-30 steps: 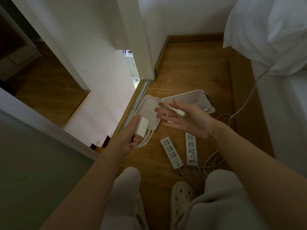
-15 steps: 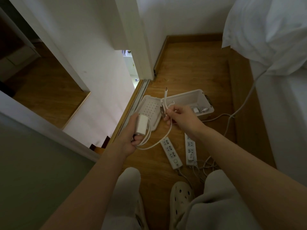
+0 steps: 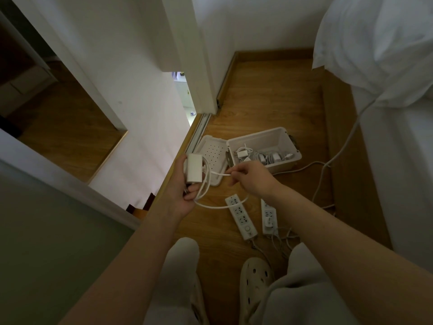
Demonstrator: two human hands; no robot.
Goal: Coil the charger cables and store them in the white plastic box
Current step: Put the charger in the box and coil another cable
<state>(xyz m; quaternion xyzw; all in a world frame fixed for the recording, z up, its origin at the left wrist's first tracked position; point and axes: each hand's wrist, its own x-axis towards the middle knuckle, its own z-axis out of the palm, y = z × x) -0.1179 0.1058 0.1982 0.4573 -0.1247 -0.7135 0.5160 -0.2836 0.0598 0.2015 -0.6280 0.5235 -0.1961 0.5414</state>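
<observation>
White charger cable (image 3: 219, 206), thin and round, runs from the white rectangular charger brick (image 3: 194, 168) at the centre of the frame, sags in a loop below both hands and rises to the right hand (image 3: 254, 181). The left hand (image 3: 185, 192) grips the brick upright, thumb on its left side and fingers curled under it, with a few turns of cable gathered against the palm. The right hand pinches the cable between thumb and forefinger just right of the brick, the other fingers loosely curled.

Just behind the hands, the white plastic box (image 3: 264, 142) sits open on the floor, with several coiled white chargers and plugs lying inside. Its white perforated lid (image 3: 212, 150) lies flat, touching the box's left side.

Below the hands, two white power strips (image 3: 241, 218) lie side by side on the brown wooden floor (image 3: 269, 95), their leads tangled near a pale perforated clog (image 3: 255, 275). A grey cord (image 3: 339, 156) trails from the floor beside the box up the right edge, along a white bed with a white pillow (image 3: 379, 43). White walls fill the upper left, with a metal sliding-door track (image 3: 199, 132) running down beside the lid.
</observation>
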